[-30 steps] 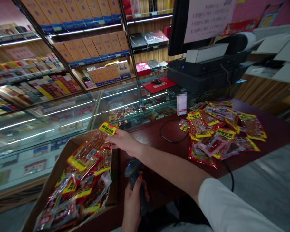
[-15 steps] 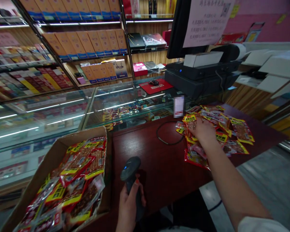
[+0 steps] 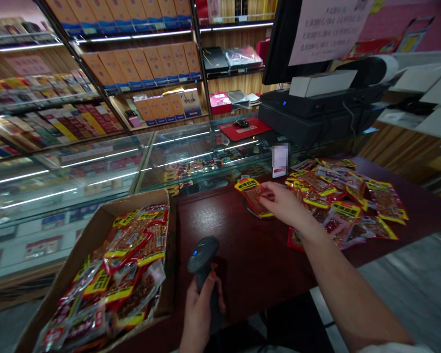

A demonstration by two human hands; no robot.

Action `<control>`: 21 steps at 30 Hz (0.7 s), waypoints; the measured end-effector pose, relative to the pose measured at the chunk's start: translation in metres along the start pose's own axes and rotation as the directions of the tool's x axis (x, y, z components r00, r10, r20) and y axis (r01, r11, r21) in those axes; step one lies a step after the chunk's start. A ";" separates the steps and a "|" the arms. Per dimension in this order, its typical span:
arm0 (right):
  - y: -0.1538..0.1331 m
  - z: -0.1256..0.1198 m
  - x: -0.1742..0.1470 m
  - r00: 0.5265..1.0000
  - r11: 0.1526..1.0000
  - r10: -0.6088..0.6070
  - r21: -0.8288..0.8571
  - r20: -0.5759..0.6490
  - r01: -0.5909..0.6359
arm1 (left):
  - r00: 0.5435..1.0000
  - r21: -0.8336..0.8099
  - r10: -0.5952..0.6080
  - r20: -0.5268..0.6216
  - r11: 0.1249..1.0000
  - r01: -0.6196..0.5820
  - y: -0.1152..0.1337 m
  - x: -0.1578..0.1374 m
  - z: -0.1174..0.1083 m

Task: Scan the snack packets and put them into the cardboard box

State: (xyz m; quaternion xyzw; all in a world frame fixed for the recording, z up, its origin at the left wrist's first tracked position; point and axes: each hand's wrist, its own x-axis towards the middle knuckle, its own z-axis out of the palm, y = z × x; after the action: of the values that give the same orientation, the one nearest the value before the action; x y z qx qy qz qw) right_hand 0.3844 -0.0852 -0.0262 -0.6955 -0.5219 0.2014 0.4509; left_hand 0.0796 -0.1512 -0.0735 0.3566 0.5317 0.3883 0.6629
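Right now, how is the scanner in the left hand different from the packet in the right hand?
The scanner is dark, with a small blue light; the packet is mostly red, yellow and brown. The scanner is a thick-handled tool, while the packet is flat. The left hand wraps around the scanner's handle; the right hand grips the packet by one side. Both are hand-held.

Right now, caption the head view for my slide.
Left hand gripping a barcode scanner, right hand holding a snack packet beside the packet pile on a dark red counter.
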 end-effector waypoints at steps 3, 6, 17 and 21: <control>-0.012 0.050 -0.001 0.983 0.817 0.099 0.552 0.154 -0.169 | 1.000 0.008 -0.009 -0.012 1.000 0.009 -0.001 0.000 -0.001; -0.012 0.091 -0.007 0.940 0.558 0.205 0.757 0.271 -0.340 | 1.000 0.016 0.007 0.000 1.000 -0.007 0.000 -0.001 -0.001; 0.011 0.116 -0.004 0.883 0.342 0.375 0.843 0.282 -0.415 | 0.999 0.020 -0.007 -0.046 1.000 0.007 -0.005 0.003 0.001; 0.014 0.112 -0.004 0.872 0.336 0.431 0.855 0.234 -0.396 | 0.998 0.019 -0.024 -0.053 1.000 0.025 -0.010 0.006 -0.002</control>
State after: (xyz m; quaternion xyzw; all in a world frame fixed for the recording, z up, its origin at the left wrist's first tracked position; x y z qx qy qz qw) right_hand 0.3067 -0.0429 -0.0960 -0.4702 -0.1388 0.5372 0.6864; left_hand 0.0799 -0.1503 -0.0849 0.3464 0.5570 0.3842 0.6497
